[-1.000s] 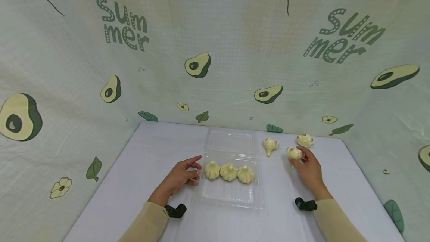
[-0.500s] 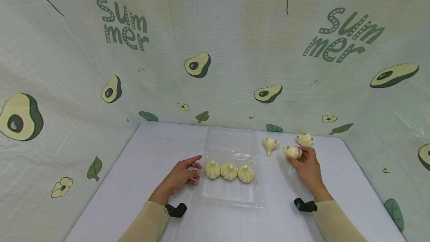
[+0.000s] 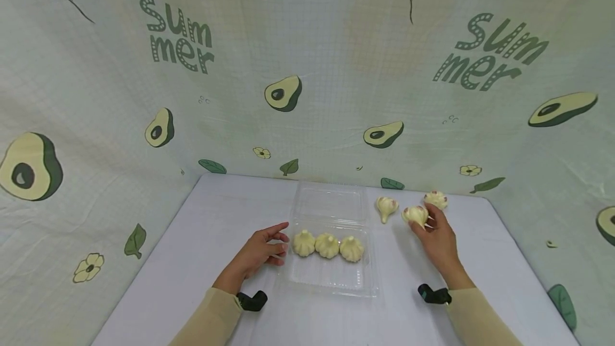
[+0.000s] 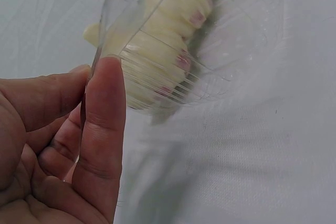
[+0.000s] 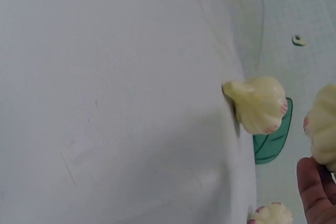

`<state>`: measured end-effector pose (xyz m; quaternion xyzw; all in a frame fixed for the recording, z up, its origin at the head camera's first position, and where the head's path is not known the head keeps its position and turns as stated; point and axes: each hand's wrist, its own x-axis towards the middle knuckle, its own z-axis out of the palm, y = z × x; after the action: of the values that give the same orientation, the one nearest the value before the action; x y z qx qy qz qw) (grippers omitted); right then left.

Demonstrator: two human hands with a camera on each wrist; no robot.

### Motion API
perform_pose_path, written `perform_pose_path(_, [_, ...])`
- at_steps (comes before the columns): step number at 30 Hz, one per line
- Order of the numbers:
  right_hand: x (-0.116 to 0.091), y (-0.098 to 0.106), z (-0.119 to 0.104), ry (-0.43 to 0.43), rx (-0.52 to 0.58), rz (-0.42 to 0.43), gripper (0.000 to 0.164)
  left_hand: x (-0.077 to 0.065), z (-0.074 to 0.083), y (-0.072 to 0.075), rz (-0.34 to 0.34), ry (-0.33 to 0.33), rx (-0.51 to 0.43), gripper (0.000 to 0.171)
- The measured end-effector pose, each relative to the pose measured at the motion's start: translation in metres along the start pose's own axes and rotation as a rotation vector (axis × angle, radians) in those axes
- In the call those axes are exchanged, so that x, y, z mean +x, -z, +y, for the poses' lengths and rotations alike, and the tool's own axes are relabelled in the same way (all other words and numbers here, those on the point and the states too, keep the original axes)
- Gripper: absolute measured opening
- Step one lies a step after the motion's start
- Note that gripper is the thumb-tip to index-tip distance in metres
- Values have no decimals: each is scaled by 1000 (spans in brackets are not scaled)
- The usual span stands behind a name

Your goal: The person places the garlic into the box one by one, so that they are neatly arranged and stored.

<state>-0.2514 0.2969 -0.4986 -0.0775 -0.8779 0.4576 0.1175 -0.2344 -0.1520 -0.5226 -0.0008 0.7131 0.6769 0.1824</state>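
My left hand (image 3: 259,254) pinches the left rim of a clear plastic clamshell box (image 3: 326,280) between thumb and finger, as the left wrist view shows. The box lies with its lid folded back. Inside, three garlic bulbs sit in a row: a left bulb (image 3: 304,243), a middle bulb (image 3: 327,245) and a right bulb (image 3: 352,249). Off to the right, my right hand (image 3: 441,242) holds another garlic bulb (image 3: 415,214) by its side, raised over the table. That held bulb (image 5: 324,124) is cut off by the frame edge in the right wrist view.
Behind the held bulb, one loose garlic bulb (image 3: 386,207) lies with its stem toward me. A second loose bulb (image 3: 435,199) lies farther right, near the back edge. A printed cloth (image 3: 326,122) rises behind the white table (image 3: 221,207).
My right hand has lifted the garlic bulb and carried it a little to the left, tilting its stem. The left hand and the box have stayed in place.
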Motion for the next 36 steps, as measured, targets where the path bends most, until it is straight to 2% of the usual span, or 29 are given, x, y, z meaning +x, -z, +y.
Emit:
perform_pose_path(4, [-2,-2,0,-9,41,20,66,0,-1,0,-2,0,4,67])
perform_pose_path(10, [-5,-1,-1,-17,23,9,61,-1,-1,0,-10,-3,4,68])
perform_pose_path(19, [-8,-2,-8,-3,79,23,57,-1,-1,1,-9,-5,-3,67])
perform_pose_path(27, [-11,-1,-18,78,-41,49,47,-1,-2,1,-8,-2,-6,68])
perform_pose_path(33, [-15,0,-29,54,-13,37,40,0,-2,1,-5,-2,-7,68])
perform_pose_path(36, [-15,-1,-33,71,1,45,38,0,-2,1,-3,-2,-4,68])
